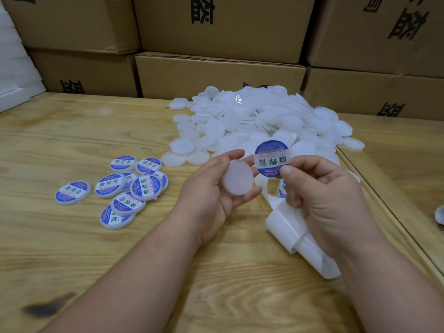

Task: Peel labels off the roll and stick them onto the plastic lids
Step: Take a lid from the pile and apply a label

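One round blue printed label [271, 162] is pinched in my right hand [329, 198]; my left hand [216, 188] grips a blank white plastic lid [237, 180] above the bench [72, 248]. I'd centre it, then press from the middle outward

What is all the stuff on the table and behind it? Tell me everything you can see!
plain lids: a big heap, too many to count, white, far right of the table
labelled lids: about nine, blue and white, loose cluster on the left
held lid: one, white, in the left hand
peeled label: one, blue and white, pinched in the right hand
backing strip: one, white, curling under the right hand
table: one, light wood
cardboard boxes: several, brown, stacked behind the table
left hand: one, holds the lid
right hand: one, pinches the label
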A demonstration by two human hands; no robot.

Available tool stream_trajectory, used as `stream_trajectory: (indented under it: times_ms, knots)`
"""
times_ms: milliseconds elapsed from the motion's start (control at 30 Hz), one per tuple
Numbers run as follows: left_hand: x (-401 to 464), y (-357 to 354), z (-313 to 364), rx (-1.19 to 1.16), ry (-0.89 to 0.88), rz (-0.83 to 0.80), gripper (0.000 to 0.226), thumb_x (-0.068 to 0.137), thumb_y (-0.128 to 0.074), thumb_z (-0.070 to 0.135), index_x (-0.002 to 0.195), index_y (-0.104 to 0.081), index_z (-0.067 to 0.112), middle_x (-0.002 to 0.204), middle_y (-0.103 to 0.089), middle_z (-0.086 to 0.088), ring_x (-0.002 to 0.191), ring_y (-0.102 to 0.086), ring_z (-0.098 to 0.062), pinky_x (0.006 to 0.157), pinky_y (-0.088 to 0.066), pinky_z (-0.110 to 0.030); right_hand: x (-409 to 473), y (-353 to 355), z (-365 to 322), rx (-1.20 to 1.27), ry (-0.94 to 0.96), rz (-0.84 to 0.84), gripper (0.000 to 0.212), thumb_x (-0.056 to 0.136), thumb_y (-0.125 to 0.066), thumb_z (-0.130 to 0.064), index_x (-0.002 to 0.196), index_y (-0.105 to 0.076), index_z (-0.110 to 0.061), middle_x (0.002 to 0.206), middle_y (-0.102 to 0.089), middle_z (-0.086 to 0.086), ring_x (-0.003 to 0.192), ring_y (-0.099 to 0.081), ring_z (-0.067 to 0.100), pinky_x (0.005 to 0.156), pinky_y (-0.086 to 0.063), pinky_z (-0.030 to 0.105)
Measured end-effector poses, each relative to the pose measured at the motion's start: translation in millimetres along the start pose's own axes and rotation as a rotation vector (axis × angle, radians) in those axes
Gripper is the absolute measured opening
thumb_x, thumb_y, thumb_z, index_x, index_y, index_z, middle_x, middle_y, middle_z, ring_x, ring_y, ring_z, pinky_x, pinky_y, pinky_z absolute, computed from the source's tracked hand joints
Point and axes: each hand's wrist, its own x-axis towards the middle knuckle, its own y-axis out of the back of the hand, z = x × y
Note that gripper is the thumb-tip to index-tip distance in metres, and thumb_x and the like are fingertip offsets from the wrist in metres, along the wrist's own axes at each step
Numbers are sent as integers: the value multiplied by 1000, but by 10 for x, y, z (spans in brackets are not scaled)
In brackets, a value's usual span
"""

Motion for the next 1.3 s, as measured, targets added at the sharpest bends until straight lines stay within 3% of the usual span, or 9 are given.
stream_trajectory:
  times_ms: [133, 267, 433, 633, 767, 1067, 1300]
  knots:
    - [-14, -20, -6, -30, 50, -45, 32, 103, -45, 25, 117, -65, 5, 123, -70, -21, 104, -72, -37, 79, -62, -45, 6, -31, 33, 17, -131, -50, 46, 70, -88, -15, 108, -60, -15, 63, -69, -2, 46, -44, 10, 45, -40, 18]
    - [-42, -35, -14, -23, 83, -130, 43, 80, -52, 28, 113, -66, 4, 126, -68, -23, 120, -64, -42, 87, -60, -48, -3, -56, 73, -43, -184, -50, 30, 83, -79, -8, 105, -60, -17, 64, -69, -2, 48, -43, 10, 43, -38, 18]
    - [-41, -29, -37, 28, 68, -189, 44, 76, -52, 20, 117, -62, 3, 126, -68, -23, 125, -60, -44, 93, -56, -49, -2, -54, 88, -102, -203, -33, 29, 83, -79, -10, 104, -61, -18, 68, -72, -2, 49, -45, 10, 44, -38, 19]
    - [-48, -40, -54, 81, 54, -200, 37, 80, -50, 15, 113, -65, 7, 123, -71, -19, 119, -65, -38, 85, -61, -42, 6, -41, 108, -134, -210, -38, 27, 85, -77, -7, 104, -61, -18, 59, -66, -6, 47, -53, 5, 43, -39, 15]
    - [-61, -40, -58, 133, 28, -191, 23, 95, -51, 10, 114, -64, 8, 122, -72, -16, 119, -66, -36, 83, -61, -41, 9, -30, 122, -142, -201, -63, 25, 86, -76, -5, 102, -61, -18, 56, -64, -8, 45, -53, 3, 43, -39, 13]
    - [-71, -58, -53, 161, 22, -155, 21, 102, -46, 7, 113, -64, 9, 121, -73, -15, 120, -65, -36, 85, -61, -41, -1, -46, 110, -166, -185, -73, 34, 70, -77, -22, 100, -61, -20, 57, -66, -6, 46, -55, 1, 45, -39, 12]
    - [-50, -48, -67, 178, 13, -161, 28, 100, -42, -2, 111, -65, 10, 120, -73, -14, 119, -67, -35, 83, -62, -40, -16, -37, 117, -194, -171, -55, 24, 86, -78, -9, 99, -62, -21, 62, -70, -3, 49, -56, 0, 60, -38, 27]
